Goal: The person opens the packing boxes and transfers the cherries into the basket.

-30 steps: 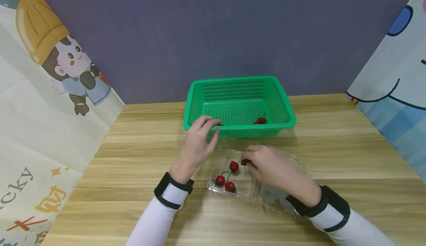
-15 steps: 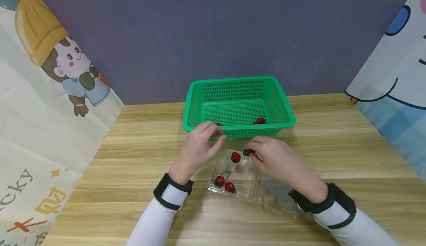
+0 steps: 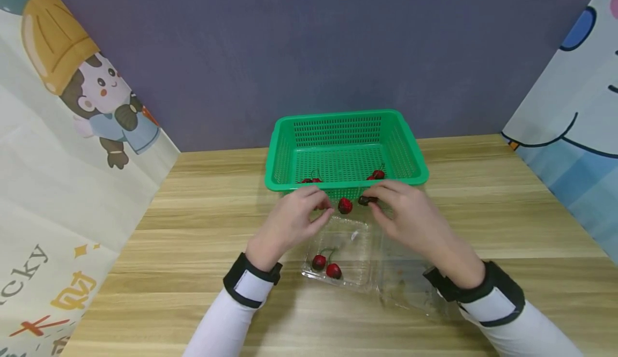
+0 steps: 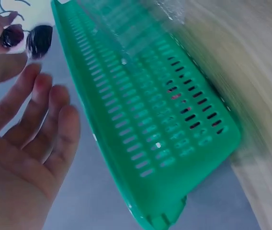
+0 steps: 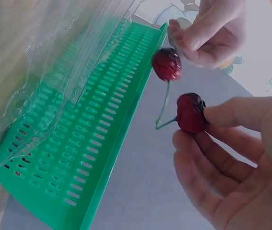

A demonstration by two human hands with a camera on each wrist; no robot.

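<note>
My right hand [image 3: 407,212] pinches a dark red cherry [image 5: 191,113] between thumb and fingers, above the near side of the green basket. A second cherry [image 3: 345,205] is joined to it by a forked green stem [image 5: 164,108] and stands out toward my left hand [image 3: 292,217]. The left fingers are loosely bent with a gap to the thumb, just left of that second cherry, and hold nothing. Below, two cherries [image 3: 326,266] with joined stems lie in a clear plastic box [image 3: 354,279]. The green basket [image 3: 347,114] bears several cherries along its near wall.
The box's clear lid [image 3: 410,292] lies folded out to the right on the wooden table [image 3: 193,250]. A dark grey panel [image 3: 309,46] rises behind the basket. Cartoon-printed sheets [image 3: 87,185] flank both sides.
My right hand has lifted the joined cherries out of the plastic box, moving toward the basket. The left hand has drawn back from the basket's rim, slightly right and nearer.
</note>
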